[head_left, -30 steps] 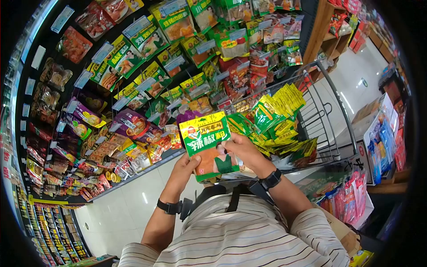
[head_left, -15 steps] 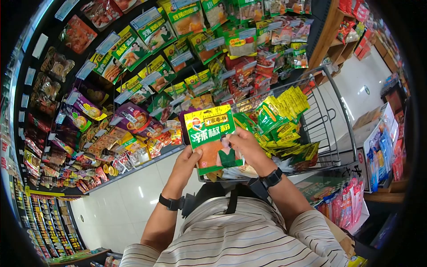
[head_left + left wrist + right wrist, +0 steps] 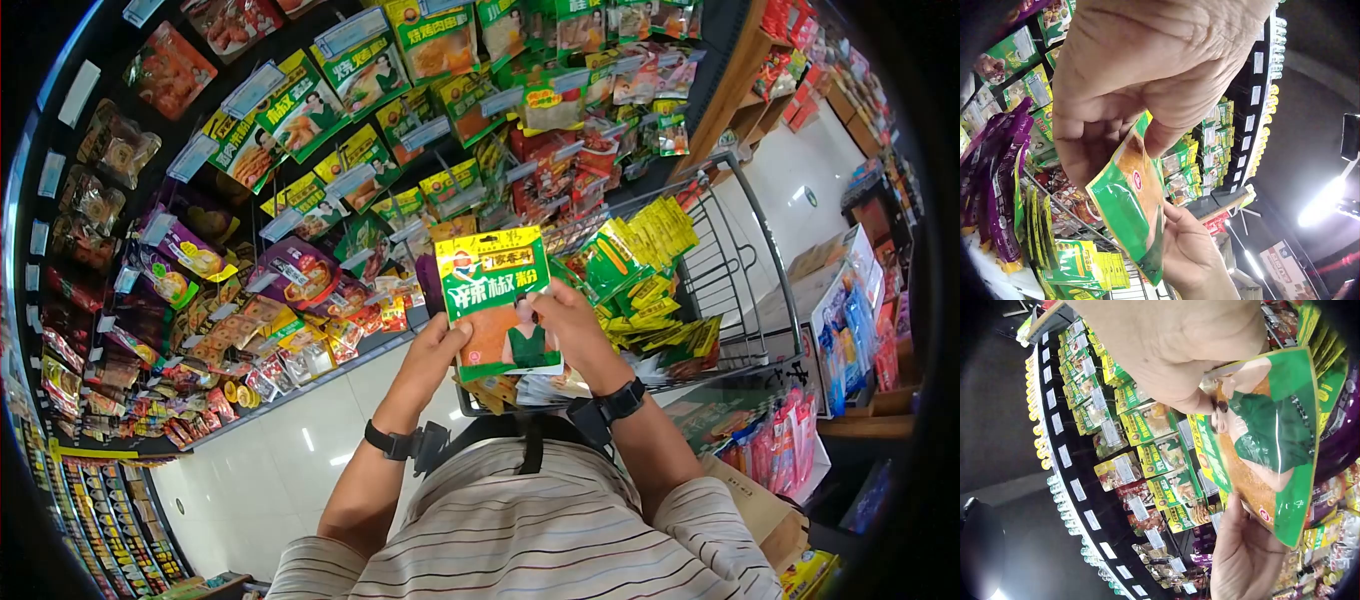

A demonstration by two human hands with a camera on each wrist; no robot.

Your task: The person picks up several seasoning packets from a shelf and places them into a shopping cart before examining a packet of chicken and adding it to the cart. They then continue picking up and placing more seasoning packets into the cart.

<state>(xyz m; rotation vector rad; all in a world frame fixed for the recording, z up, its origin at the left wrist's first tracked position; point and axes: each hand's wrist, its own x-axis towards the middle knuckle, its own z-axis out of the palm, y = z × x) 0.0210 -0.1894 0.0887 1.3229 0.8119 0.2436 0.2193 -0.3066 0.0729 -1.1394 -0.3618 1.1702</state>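
Head view: both hands hold a green packet [image 3: 499, 301] upright in front of the chest, above the near end of a wire cart [image 3: 745, 300]. The left hand [image 3: 432, 352] grips its lower left edge, thumb on the front; the right hand [image 3: 572, 322] grips the right side, fingers curled onto the printed face. Yellow and green sachets [image 3: 640, 262] are piled in the cart, and hanging packets fill the rack [image 3: 300, 190] behind. Left wrist view: the left hand [image 3: 1147, 87] pinches the packet [image 3: 1132, 212] by its edge between thumb and curled fingers, with the right hand [image 3: 1194, 250] behind the lower part. Right wrist view: the right hand [image 3: 1191, 344] clamps the packet [image 3: 1266, 450] at its top with the thumb on the front, and the left hand [image 3: 1244, 556] grasps the bottom edge; price tags [image 3: 1079, 487] line the shelf rails.
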